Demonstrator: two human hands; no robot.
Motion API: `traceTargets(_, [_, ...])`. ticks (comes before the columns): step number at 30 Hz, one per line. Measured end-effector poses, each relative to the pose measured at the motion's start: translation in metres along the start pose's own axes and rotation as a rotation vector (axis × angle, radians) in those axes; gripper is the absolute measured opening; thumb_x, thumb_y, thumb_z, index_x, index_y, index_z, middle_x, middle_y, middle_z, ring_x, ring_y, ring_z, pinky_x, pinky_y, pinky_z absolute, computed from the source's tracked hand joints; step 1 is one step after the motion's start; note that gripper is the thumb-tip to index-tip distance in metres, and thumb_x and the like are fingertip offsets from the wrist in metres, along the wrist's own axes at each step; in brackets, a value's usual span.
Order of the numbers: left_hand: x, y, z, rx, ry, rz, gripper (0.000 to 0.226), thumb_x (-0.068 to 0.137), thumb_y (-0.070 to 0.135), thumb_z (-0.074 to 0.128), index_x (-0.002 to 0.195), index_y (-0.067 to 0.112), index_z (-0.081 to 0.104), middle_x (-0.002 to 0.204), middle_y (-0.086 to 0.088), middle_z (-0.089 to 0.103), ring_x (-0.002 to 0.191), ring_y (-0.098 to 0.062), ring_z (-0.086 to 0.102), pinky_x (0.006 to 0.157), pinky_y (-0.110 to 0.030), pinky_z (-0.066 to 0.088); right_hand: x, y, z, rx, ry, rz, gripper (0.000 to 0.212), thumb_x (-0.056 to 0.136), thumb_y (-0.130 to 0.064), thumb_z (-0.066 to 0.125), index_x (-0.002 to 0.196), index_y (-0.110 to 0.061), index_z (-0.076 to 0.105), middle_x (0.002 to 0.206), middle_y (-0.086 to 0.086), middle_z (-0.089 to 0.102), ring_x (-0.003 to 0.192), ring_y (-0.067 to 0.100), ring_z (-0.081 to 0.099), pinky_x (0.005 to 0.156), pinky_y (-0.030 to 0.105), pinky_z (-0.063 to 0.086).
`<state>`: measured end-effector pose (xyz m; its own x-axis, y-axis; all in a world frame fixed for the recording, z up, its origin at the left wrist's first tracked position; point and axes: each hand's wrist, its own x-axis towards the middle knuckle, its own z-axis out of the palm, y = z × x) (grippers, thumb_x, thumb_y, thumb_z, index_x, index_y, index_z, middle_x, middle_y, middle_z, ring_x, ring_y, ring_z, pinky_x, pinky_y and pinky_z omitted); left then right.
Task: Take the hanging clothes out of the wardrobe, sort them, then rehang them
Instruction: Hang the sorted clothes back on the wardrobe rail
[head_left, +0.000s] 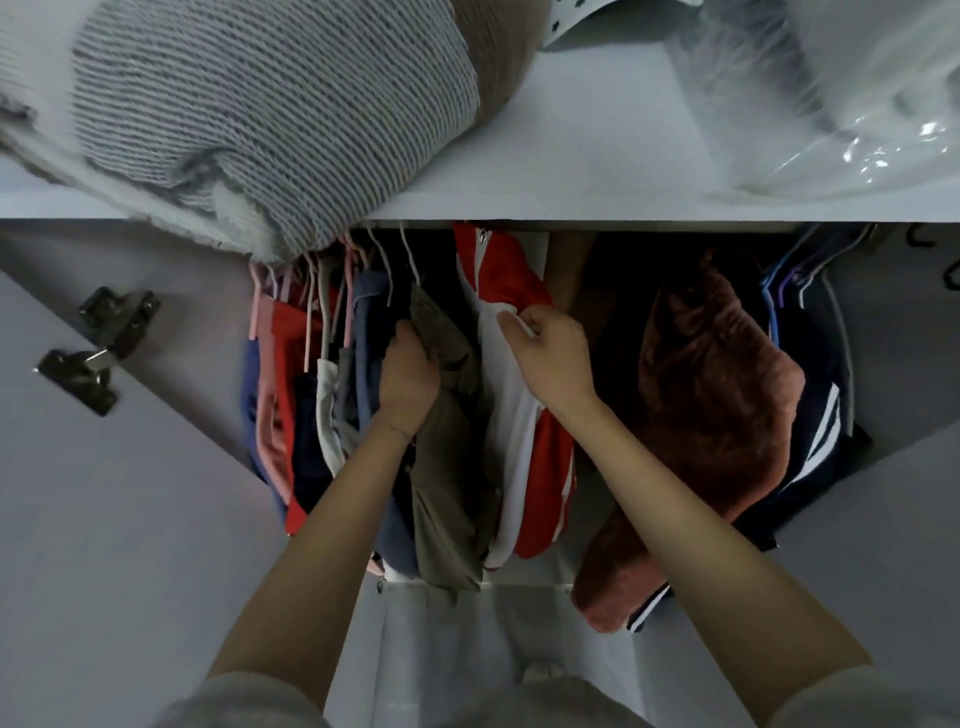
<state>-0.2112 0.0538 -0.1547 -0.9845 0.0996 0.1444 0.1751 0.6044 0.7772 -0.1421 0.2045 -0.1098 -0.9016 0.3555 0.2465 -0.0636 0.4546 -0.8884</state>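
- Well, the hanging clothes (332, 389) hung packed in the wardrobe, below the shelf (571, 171).
- On the slick red-and-white jacket (519, 441), the right hand (550, 353) pinched a white fold.
- On the limp, creased olive garment (447, 415), the left hand (408, 374) had its grip closed round the cloth.
- Lifting by the thin hanger hooks (410, 254) looked wiser than tugging fabric.

A white wardrobe shelf (597, 156) spans the top of the view. On its left lies a folded grey-and-white ribbed knit sweater (270, 119), which overhangs the front edge. A brown knit piece (498, 47) is just beside it. On the right lies a clear plastic bag (841, 104) with pale contents, blurred.
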Motion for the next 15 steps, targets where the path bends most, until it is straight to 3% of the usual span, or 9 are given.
traceTargets(3, [-0.01,-0.007,-0.007,-0.001,-0.014,0.07,0.03,0.098,0.012,0.054,0.122,-0.003,0.046,0.111,-0.02,0.064,0.097,-0.031,0.063,0.077,-0.036,0.051,0.002,0.005,0.014,-0.039,-0.044,-0.006,0.048,0.098,-0.022,0.056,0.056,-0.02,0.033,0.051,-0.004,0.035,0.047,0.009,0.036,0.051,0.026,0.031])
traceTargets(6, [-0.021,-0.013,-0.016,-0.013,-0.04,0.075,0.039,0.097,0.012,0.056,0.132,0.0,0.044,0.117,-0.016,0.064,0.103,-0.026,0.062,0.078,-0.025,0.047,-0.003,0.014,0.027,-0.066,-0.081,0.011,0.044,0.099,-0.025,0.053,0.06,-0.021,0.034,0.053,-0.005,0.035,0.048,0.008,0.036,0.052,0.026,0.032])
traceTargets(11, [-0.043,-0.015,-0.026,-0.068,-0.005,0.134,0.031,0.096,0.006,0.055,0.127,0.001,0.051,0.11,-0.01,0.063,0.099,-0.022,0.061,0.081,-0.021,0.044,-0.011,0.016,0.055,-0.179,-0.157,0.022,0.033,0.102,-0.024,0.047,0.071,-0.021,0.039,0.06,-0.006,0.04,0.052,0.006,0.038,0.05,0.021,0.027])
traceTargets(13, [-0.056,-0.017,-0.032,-0.086,0.018,0.189,0.024,0.096,0.005,0.056,0.12,0.002,0.055,0.105,-0.003,0.059,0.096,-0.017,0.057,0.083,-0.022,0.045,-0.017,0.016,0.067,-0.18,-0.169,0.067,0.019,0.104,-0.022,0.044,0.09,-0.011,0.052,0.072,0.001,0.054,0.062,0.01,0.048,0.054,0.019,0.028])
traceTargets(15, [-0.073,-0.021,-0.037,-0.102,0.026,0.227,0.025,0.096,0.004,0.055,0.121,0.002,0.056,0.109,0.002,0.054,0.101,-0.013,0.054,0.093,-0.026,0.045,-0.022,0.014,0.077,-0.168,-0.184,0.13,0.028,0.105,-0.023,0.042,0.119,-0.002,0.054,0.098,0.015,0.063,0.084,0.023,0.059,0.067,0.022,0.035])
